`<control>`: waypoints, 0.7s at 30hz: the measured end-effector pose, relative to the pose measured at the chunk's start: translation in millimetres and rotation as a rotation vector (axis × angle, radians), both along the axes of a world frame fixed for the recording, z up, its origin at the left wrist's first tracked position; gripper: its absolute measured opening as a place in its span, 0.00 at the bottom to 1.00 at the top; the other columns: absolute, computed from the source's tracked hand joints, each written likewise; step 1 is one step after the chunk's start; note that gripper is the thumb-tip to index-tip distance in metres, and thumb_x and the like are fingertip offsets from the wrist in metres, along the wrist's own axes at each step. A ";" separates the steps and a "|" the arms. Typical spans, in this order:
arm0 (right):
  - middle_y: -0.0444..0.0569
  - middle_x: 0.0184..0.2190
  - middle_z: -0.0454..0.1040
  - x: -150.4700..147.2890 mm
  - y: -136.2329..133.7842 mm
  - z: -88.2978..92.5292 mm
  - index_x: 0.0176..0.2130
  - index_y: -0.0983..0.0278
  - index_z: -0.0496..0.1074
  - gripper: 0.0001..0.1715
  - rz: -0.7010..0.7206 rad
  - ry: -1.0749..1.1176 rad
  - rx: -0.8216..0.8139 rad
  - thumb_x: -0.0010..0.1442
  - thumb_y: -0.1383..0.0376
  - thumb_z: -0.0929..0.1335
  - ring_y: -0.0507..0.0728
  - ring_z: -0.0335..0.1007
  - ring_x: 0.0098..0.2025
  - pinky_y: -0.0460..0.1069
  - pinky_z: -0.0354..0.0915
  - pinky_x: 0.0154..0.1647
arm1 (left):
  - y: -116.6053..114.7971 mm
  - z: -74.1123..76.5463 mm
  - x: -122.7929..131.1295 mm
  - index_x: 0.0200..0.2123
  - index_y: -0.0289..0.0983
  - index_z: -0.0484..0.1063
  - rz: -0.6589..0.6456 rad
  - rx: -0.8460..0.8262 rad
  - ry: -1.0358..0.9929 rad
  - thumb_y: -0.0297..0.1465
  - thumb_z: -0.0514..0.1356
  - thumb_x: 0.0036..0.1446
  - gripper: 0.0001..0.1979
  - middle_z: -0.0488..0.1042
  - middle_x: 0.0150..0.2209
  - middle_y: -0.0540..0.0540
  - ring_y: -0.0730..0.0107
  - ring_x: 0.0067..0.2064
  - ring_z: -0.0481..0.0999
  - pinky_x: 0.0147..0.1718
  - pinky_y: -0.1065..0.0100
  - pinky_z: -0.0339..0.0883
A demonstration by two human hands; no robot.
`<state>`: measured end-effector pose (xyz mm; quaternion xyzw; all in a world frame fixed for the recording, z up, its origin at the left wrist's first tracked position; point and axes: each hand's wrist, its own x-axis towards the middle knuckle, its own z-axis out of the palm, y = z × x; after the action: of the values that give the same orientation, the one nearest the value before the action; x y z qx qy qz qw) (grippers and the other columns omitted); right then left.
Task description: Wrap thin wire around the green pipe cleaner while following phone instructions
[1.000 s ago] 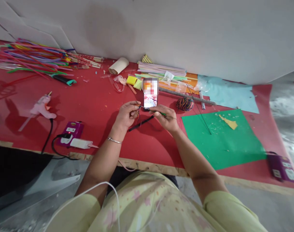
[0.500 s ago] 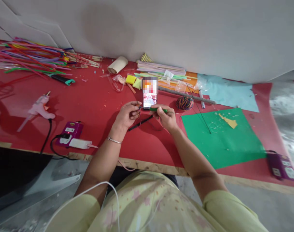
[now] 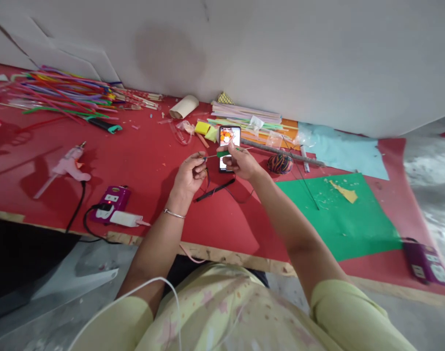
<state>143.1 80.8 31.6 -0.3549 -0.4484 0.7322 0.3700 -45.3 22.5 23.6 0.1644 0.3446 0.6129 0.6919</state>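
My left hand [image 3: 190,170] pinches a small piece of dark multicoloured yarn [image 3: 204,159] between thumb and fingertips, and a strand hangs down from it. My right hand [image 3: 241,161] is closed around the green handle of a crochet hook [image 3: 222,153]. Its thin metal shaft points left, with the tip at the yarn in my left hand. Behind and under my right hand stands a lit phone [image 3: 229,132]; whether the thumb touches its screen I cannot tell. A narrow black strip [image 3: 215,190] lies on the table just below the hands. The multicoloured yarn ball [image 3: 280,164] rests right of my right hand.
A pink glue gun [image 3: 70,163], a purple power strip [image 3: 114,197] and a white bottle [image 3: 125,218] lie left. Pipe cleaners [image 3: 61,92], a cardboard tube [image 3: 184,107] and a stick [image 3: 280,147] are at the back. A green sheet [image 3: 339,219] covers the right.
My right hand has shifted left and up, from below the phone to in front of its screen, still gripping the crochet hook. My left hand keeps its pinch. The whole view has tilted slightly.
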 end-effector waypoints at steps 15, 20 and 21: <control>0.38 0.23 0.60 31.4 -41.3 -10.2 0.42 0.61 0.74 0.32 -0.089 0.041 -0.038 0.55 0.38 0.75 0.47 0.52 0.22 0.42 0.39 0.17 | -10.7 -2.5 14.8 0.34 0.33 0.80 -0.205 0.040 -0.002 0.22 0.67 0.43 0.11 0.60 0.20 0.56 0.86 0.20 0.54 0.16 0.80 0.44; 0.40 0.26 0.66 41.5 -56.5 -22.3 0.43 0.61 0.73 0.33 -0.151 0.050 -0.084 0.55 0.38 0.75 0.46 0.53 0.22 0.42 0.38 0.17 | -13.1 -8.1 24.4 0.34 0.33 0.80 -0.238 0.021 0.050 0.23 0.68 0.42 0.11 0.61 0.20 0.56 0.85 0.19 0.54 0.17 0.79 0.44; 0.40 0.27 0.67 41.5 -57.5 -23.5 0.43 0.61 0.73 0.33 -0.161 0.053 -0.094 0.54 0.38 0.75 0.46 0.54 0.22 0.42 0.38 0.17 | -13.0 -8.8 25.0 0.34 0.33 0.80 -0.239 0.022 0.056 0.23 0.68 0.42 0.11 0.61 0.20 0.56 0.85 0.19 0.54 0.17 0.79 0.44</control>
<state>184.6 23.3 8.1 -0.3875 -0.3735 0.7294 0.4222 -20.4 9.4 14.8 0.2289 0.3348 0.5248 0.7483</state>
